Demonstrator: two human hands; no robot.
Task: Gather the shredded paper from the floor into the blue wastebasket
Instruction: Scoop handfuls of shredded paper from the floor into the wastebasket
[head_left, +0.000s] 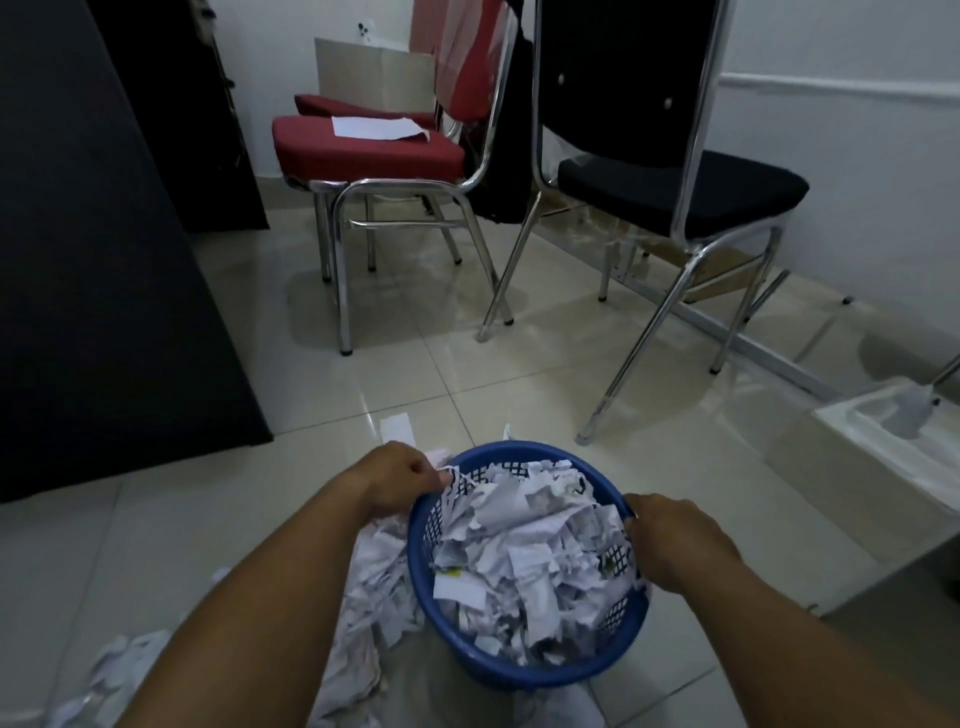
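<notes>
Our left hand (402, 480) is curled at the far-left rim of the blue wastebasket (524, 660), fingers pinched on a scrap of shredded paper right at the edge, so it looks to be feeding that scrap over the rim. Our right hand (670, 540) is closed over the right rim, fingers hooked inside the lattice wall, steadying the basket.

The basket stands on the tiled floor (519, 374) between our forearms, tipped a little toward us, and its shredded paper (519, 551) is heaped close to the rim. More torn paper (374, 597) lies on the floor against the basket's left side and trails toward the lower left corner, with one loose slip (397, 428) just beyond the left hand.

We judge the gathering well along but not done: this is a drop-in step, with a good pile left on the floor. The next move calls for letting the scrap fall inside, then reaching the left hand down to the pile beside the basket. With the fill so high, pressing the contents down first may be wise.

Further out stand a red chair (374, 150) carrying a white sheet (376, 127), and a black chair (680, 187).
</notes>
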